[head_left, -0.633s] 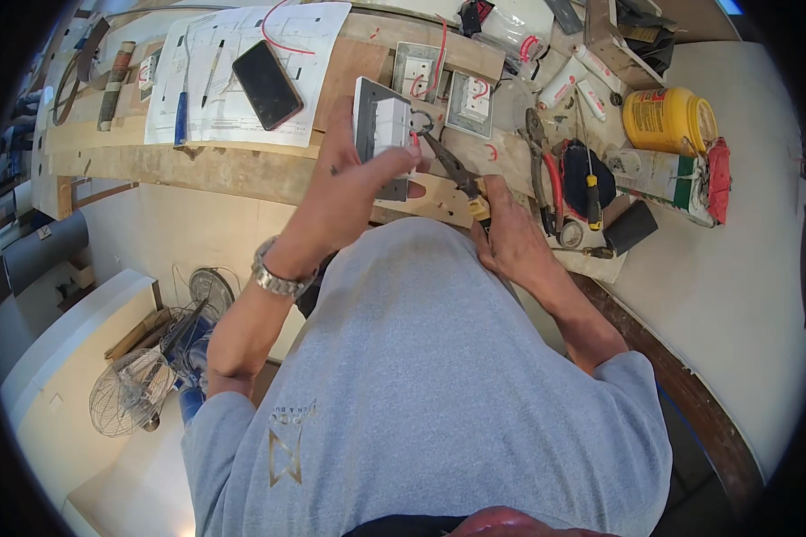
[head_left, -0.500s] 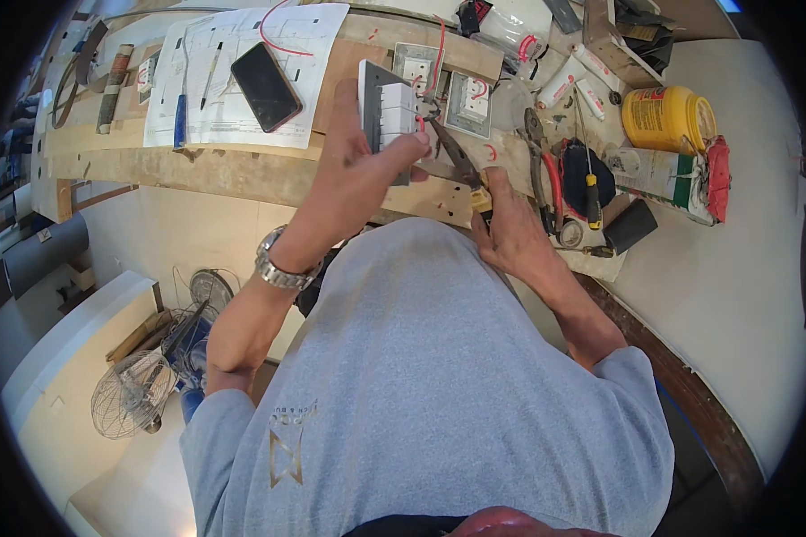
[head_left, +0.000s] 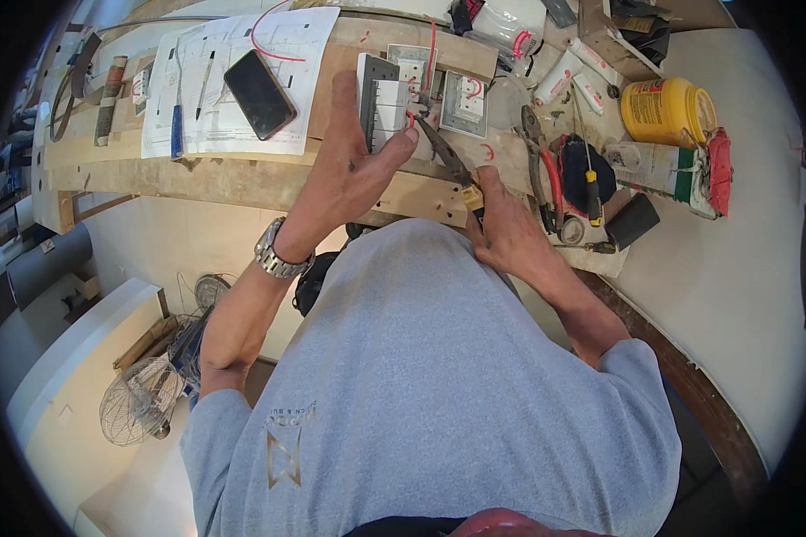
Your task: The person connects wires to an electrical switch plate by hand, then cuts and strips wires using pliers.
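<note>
My left hand [head_left: 342, 174] is wrapped round a wall switch plate [head_left: 390, 106], a dark frame with white modules seen from the back. The thumb rests by the terminals, where a short red wire [head_left: 411, 119] shows. In my right hand [head_left: 515, 228] is a pair of pliers [head_left: 445, 154] with dark jaws and yellow-and-black handles. Their jaws point up to the left and reach the wire beside the modules; whether they clamp it I cannot tell. Behind stand two switch boxes [head_left: 465, 105] with white modules, and another red wire [head_left: 433, 54] rises near them.
A phone [head_left: 260, 94] lies on paper drawings [head_left: 166, 107] beside a blue-handled screwdriver [head_left: 177, 132]. To the right are red-handled pliers [head_left: 551, 183], a yellow screwdriver [head_left: 593, 192], a yellow tub [head_left: 663, 112] and white tubes [head_left: 560, 76]. A fan [head_left: 143, 401] stands below left.
The switch plate has turned slightly in my left hand, and the plier jaws have shifted a little left with it. Both hands keep their hold; the whole view has shifted slightly.
</note>
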Available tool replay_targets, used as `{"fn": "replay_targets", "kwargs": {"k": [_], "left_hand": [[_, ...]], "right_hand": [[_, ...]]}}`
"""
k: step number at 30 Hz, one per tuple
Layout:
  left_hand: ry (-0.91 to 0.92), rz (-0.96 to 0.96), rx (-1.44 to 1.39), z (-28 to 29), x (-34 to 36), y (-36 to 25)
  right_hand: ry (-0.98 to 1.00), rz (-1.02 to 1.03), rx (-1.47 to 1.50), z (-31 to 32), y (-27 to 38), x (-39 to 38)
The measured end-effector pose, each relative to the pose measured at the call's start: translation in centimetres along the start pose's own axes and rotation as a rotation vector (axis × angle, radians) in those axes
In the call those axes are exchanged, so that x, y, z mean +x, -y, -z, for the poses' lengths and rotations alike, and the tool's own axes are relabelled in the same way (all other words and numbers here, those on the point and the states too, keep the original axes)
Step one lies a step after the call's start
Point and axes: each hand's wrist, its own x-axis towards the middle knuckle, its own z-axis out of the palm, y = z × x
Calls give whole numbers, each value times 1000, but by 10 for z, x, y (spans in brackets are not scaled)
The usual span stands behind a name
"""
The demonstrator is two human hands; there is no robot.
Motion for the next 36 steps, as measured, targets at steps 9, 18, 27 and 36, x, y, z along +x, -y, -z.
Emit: {"fn": "replay_targets", "kwargs": {"k": [9, 18, 27, 36], "left_hand": [[-10, 44, 17, 11, -5, 10], [-10, 279, -428, 35, -27, 23], [-63, 381, -852, 15, -30, 63], [125, 388, -1379, 23, -40, 91]], "right_hand": [[27, 10, -59, 5, 1, 7], [-56, 43, -479, 13, 39, 2], [-168, 131, -615, 13, 47, -1], [312, -91, 784, 15, -37, 9]]}}
